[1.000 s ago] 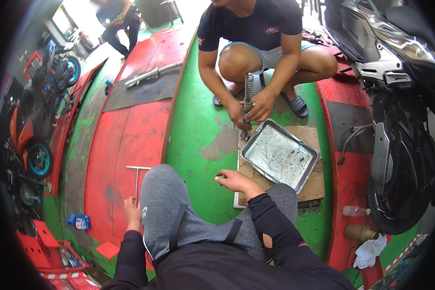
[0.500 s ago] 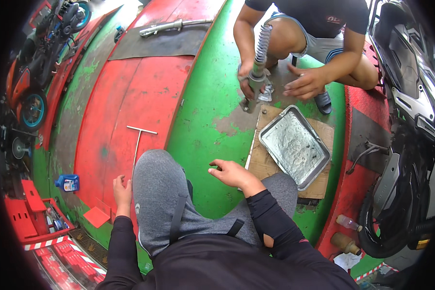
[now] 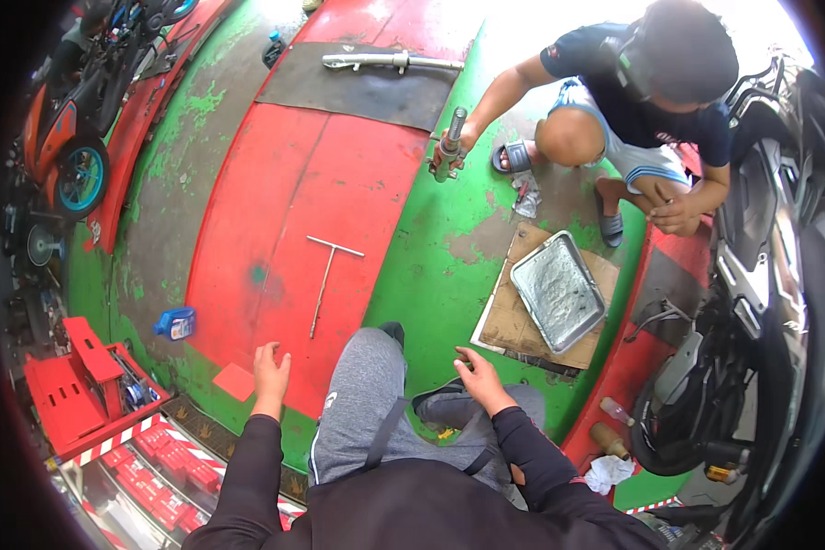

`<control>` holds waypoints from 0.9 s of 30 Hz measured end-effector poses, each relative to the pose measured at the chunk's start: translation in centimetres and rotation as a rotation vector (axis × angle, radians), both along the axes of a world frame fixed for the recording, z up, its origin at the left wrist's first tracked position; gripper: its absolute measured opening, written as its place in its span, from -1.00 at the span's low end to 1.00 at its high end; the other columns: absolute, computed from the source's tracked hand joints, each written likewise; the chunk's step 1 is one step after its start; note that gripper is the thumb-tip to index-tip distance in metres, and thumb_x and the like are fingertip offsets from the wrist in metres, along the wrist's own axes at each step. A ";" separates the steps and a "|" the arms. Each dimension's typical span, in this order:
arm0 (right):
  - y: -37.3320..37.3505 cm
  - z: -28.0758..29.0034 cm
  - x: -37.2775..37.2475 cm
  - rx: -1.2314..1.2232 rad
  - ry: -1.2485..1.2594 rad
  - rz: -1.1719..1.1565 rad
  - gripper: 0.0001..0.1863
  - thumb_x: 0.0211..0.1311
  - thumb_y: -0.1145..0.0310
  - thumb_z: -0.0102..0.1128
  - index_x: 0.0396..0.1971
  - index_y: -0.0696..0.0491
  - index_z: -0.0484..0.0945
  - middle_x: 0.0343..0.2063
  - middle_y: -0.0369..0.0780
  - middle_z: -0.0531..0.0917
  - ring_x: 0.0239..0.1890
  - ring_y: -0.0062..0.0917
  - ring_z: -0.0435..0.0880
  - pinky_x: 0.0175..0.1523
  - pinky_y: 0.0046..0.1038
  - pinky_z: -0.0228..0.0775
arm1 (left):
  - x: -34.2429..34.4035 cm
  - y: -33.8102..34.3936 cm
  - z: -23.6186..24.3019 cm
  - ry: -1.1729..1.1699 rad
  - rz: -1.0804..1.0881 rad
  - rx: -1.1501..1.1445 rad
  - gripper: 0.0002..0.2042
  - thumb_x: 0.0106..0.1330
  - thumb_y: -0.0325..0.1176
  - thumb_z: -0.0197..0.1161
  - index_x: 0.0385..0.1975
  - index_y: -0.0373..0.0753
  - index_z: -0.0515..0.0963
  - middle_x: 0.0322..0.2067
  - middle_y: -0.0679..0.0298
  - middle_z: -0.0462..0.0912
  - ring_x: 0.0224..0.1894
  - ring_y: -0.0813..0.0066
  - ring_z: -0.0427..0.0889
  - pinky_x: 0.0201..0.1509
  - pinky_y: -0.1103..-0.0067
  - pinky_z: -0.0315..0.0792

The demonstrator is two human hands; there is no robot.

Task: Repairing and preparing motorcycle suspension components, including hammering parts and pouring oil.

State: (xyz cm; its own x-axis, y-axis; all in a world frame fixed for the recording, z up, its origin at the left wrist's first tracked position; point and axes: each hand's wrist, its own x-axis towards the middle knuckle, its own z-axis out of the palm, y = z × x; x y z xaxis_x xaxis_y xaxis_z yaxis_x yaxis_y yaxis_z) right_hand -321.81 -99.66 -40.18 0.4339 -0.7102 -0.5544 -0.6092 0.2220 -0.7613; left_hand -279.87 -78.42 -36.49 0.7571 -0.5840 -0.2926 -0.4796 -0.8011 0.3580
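Left hand (image 3: 270,368) lower left of centre: open, fingers spread, resting on the red floor panel (image 3: 339,183), holding nothing. Nearest tool: T-handle wrench (image 3: 325,280), lying flat on the red just above that hand, apart from it (bar at top, shaft running down-left). Right hand (image 3: 479,378) lower centre: loosely open, fingers curled, hovering by the grey-trousered knee (image 3: 367,385); empty as far as visible. Metal tray (image 3: 559,291) right of centre, sitting on a cardboard sheet (image 3: 509,316) on the green floor strip (image 3: 431,266), up and right of the right hand, not touching. Blue bottle (image 3: 175,323) on its side at left. Other person crouched upper right, one hand closed around a fork tube (image 3: 450,144) held upright-tilted. Red toolbox (image 3: 78,385) lower left.
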 end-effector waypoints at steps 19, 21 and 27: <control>0.4 24.2 -9.2 0.070 0.204 -0.228 -0.52 0.46 0.31 0.19 0.30 0.13 0.42 -0.21 -0.20 0.72 -0.43 -0.62 0.65 -0.39 -0.55 0.47 | 0.0 16.2 23.7 0.109 0.347 -0.054 -0.62 0.27 -0.30 0.37 0.05 -0.23 0.51 -0.04 0.07 0.56 0.05 0.05 0.56 0.14 0.29 0.46; 0.0 24.8 -8.4 0.112 0.217 -0.170 -0.50 0.45 0.30 0.20 0.31 0.11 0.40 -0.22 -0.20 0.73 -0.48 -0.65 0.64 -0.45 -0.57 0.40 | -2.6 19.3 24.5 0.123 0.406 -0.023 -0.62 0.28 -0.29 0.37 0.06 -0.23 0.51 -0.03 0.07 0.56 0.05 0.05 0.56 0.14 0.29 0.47; -2.8 24.8 -6.0 0.037 0.170 0.120 -0.50 0.45 0.28 0.21 0.32 0.07 0.40 -0.22 -0.16 0.75 -0.48 -0.62 0.66 -0.45 -0.56 0.39 | -13.1 28.7 25.5 0.064 0.576 -0.004 -0.61 0.28 -0.27 0.36 0.07 -0.21 0.50 -0.05 0.08 0.56 0.03 0.05 0.57 0.11 0.27 0.47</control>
